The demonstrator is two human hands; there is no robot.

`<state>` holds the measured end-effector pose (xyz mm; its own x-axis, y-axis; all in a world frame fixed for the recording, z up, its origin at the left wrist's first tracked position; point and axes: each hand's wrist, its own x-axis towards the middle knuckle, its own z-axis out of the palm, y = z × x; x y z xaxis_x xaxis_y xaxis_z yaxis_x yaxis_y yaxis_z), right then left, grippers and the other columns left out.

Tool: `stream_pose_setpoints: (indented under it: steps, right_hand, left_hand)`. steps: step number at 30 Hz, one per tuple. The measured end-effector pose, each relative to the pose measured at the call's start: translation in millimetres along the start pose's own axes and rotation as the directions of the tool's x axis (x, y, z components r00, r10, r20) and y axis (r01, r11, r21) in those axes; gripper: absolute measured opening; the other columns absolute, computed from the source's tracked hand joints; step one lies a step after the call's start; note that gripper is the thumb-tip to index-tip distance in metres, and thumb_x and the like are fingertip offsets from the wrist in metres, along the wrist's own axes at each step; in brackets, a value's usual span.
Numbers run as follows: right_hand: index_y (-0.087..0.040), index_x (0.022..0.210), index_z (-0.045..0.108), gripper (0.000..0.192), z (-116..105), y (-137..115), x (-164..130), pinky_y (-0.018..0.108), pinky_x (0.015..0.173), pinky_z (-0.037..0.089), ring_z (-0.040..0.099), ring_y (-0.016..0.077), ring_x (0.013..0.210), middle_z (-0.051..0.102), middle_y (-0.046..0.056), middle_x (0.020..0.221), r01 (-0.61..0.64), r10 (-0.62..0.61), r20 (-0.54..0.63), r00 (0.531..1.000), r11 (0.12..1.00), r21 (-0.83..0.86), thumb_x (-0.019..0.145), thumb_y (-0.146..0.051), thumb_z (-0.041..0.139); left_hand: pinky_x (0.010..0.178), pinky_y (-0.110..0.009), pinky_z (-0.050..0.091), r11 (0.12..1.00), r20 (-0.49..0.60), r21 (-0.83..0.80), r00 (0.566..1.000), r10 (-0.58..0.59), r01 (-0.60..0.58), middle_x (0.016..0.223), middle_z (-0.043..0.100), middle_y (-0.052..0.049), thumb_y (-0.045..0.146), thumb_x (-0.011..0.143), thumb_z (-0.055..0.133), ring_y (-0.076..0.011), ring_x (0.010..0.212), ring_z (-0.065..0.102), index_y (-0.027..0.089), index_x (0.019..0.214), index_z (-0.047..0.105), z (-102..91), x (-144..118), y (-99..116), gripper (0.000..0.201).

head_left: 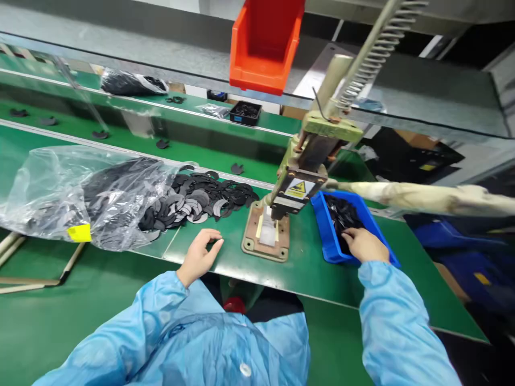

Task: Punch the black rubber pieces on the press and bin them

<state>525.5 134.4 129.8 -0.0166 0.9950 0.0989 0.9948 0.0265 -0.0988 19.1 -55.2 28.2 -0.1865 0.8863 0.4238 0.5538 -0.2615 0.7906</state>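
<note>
We've R hand (366,245) in blue plastic bin (326,231), right, can't tell if gripping; L hand (200,254) loose, empty-looking. Prob. picking step, calls for clean pinch.

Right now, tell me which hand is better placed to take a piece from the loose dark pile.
Probably the left hand: it is near the dark pile, loosely open, with nothing visible in it. The right hand reaches into the blue bin, on the press's other side.

Glossy black pieces (341,210) (individual shapes unclear) lie heaped in an open blue bin (324,228) on the green bench (414,273).
</note>
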Motion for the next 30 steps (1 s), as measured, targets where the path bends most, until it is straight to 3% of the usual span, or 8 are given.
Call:
stream_pose_setpoints:
  steps: [3,5,8,10,13,15,26,30]
  right_hand:
    - [-0.016,0.122,0.080,0.044,-16,-17,-32,0.049,0.103,0.058,0.076,0.0303,0.108,0.079,0.021,0.119,-0.030,0.055,-0.184,0.981,0.990,0.134,0.099,-0.039,0.049]
    - [-0.019,0.133,0.074,0.045,-21,-36,-60,0.048,0.112,0.057,0.075,0.0277,0.120,0.078,0.016,0.128,0.047,0.022,-0.285,0.958,0.971,0.233,0.103,-0.040,0.048]
    - [-0.024,0.138,0.067,0.042,-16,-81,-106,0.038,0.102,0.065,0.079,0.0202,0.110,0.081,0.008,0.123,0.214,-0.082,-0.347,0.934,0.907,0.363,0.103,-0.045,0.056]
    - [-0.026,0.128,0.070,0.034,-10,-113,-136,0.034,0.094,0.067,0.080,0.0177,0.100,0.082,0.005,0.116,0.312,-0.150,-0.375,0.915,0.851,0.422,0.100,-0.045,0.065]
    - [-0.027,0.119,0.070,0.025,-2,-152,-169,0.030,0.087,0.068,0.081,0.0157,0.092,0.083,0.002,0.106,0.528,-0.298,-0.472,0.829,0.696,0.487,0.096,-0.033,0.074]
    - [-0.027,0.125,0.066,0.033,2,-168,-180,0.031,0.086,0.068,0.082,0.0161,0.091,0.083,0.002,0.105,0.628,-0.369,-0.524,0.768,0.596,0.500,0.094,-0.026,0.076]
    - [-0.025,0.145,0.050,0.054,14,-184,-190,0.034,0.085,0.066,0.084,0.0184,0.096,0.085,0.003,0.106,0.719,-0.489,-0.529,0.693,0.526,0.454,0.096,-0.022,0.074]
    - [-0.028,0.152,0.046,0.062,15,-188,-192,0.034,0.088,0.066,0.083,0.0177,0.097,0.085,0.001,0.107,0.717,-0.499,-0.515,0.697,0.517,0.468,0.096,-0.021,0.073]
  left_hand:
    - [0.100,-0.050,0.060,0.998,-0.009,0.041,0.999,0.052,-0.052,0.115,0.071,-0.009,0.036,0.103,0.064,-0.0267,0.112,0.070,0.022,0.108,0.070,1.6,2,8,0.015]
    - [0.101,-0.047,0.059,0.993,0.004,0.033,0.994,0.113,-0.113,0.114,0.071,-0.009,0.032,0.103,0.066,-0.0254,0.112,0.070,0.021,0.109,0.070,5.0,6,21,0.014]
    - [0.097,-0.044,0.059,0.968,0.065,-0.060,0.967,0.247,-0.243,0.115,0.071,-0.009,0.026,0.101,0.069,-0.0240,0.110,0.069,0.022,0.114,0.069,12.3,12,55,0.014]
    - [0.095,-0.043,0.060,0.932,0.106,-0.144,0.932,0.348,-0.332,0.117,0.072,-0.010,0.023,0.100,0.071,-0.0235,0.109,0.070,0.022,0.119,0.068,18.2,17,82,0.020]
    - [0.095,-0.043,0.061,0.883,0.131,-0.228,0.885,0.446,-0.411,0.117,0.073,-0.010,0.020,0.099,0.072,-0.0239,0.110,0.070,0.023,0.124,0.066,26.6,22,113,0.026]
    - [0.095,-0.044,0.061,0.869,0.143,-0.246,0.871,0.470,-0.429,0.117,0.073,-0.010,0.020,0.099,0.073,-0.0244,0.110,0.071,0.024,0.126,0.065,29.5,24,122,0.029]
    - [0.092,-0.045,0.063,0.850,0.216,-0.309,0.839,0.499,-0.426,0.116,0.074,-0.011,0.019,0.097,0.075,-0.0247,0.108,0.073,0.025,0.130,0.066,23.0,7,121,0.034]
    - [0.087,-0.041,0.063,0.845,0.243,-0.314,0.824,0.512,-0.433,0.111,0.077,-0.009,0.020,0.098,0.075,-0.0225,0.102,0.075,0.026,0.128,0.067,21.0,4,122,0.031]
